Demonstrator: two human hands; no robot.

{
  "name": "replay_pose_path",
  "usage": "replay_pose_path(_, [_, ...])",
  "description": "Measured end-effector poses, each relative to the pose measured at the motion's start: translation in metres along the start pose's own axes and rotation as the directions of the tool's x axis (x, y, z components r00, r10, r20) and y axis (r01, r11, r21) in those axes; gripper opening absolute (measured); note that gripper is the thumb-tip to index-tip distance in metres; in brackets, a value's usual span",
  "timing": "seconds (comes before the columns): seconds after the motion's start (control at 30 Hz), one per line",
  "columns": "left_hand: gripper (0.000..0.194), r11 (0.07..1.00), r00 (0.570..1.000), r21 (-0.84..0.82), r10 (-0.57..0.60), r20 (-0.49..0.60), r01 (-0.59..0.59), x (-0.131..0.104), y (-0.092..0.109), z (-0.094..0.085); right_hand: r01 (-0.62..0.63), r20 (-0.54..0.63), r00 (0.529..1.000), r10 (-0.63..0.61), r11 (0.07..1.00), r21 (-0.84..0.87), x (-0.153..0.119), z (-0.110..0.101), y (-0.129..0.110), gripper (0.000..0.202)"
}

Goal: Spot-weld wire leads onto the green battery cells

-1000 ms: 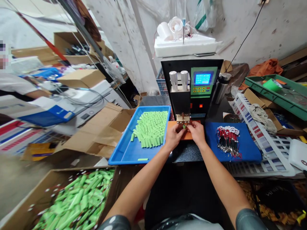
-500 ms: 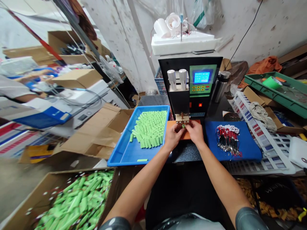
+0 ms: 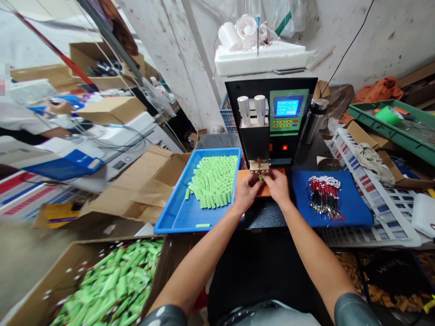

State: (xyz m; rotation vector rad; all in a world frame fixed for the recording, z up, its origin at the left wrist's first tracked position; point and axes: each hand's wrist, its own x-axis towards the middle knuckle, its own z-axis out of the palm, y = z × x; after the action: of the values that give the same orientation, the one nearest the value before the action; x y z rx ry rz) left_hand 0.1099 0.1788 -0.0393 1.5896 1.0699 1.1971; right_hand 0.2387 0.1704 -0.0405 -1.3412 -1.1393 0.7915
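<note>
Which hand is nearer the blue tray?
Left. The left hand is just right of the blue tray; the right hand is farther right, beyond the left hand.

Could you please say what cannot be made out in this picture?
Head view:
Green cylinder: partly hidden by the left hand and right hand.
Machine screen: its writing is too small to read.
Wire bundle: too small and tangled to count.
Cardboard box, lower left: cut off by the bottom edge.

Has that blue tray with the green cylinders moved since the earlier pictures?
No, no visible shift: the blue tray keeps its place to the left of the black machine.
</note>
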Motion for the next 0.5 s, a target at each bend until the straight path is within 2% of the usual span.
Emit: replay_pose_path(0.5, [0.023,1.000,0.999,0.020,-0.003,-0.036,0.003,0.0002,-0.0035,0.0006,-0.001,0.002,1.000,0.001,1.000,0.004,0.0004,-0.0002,-0.0001,0.020])
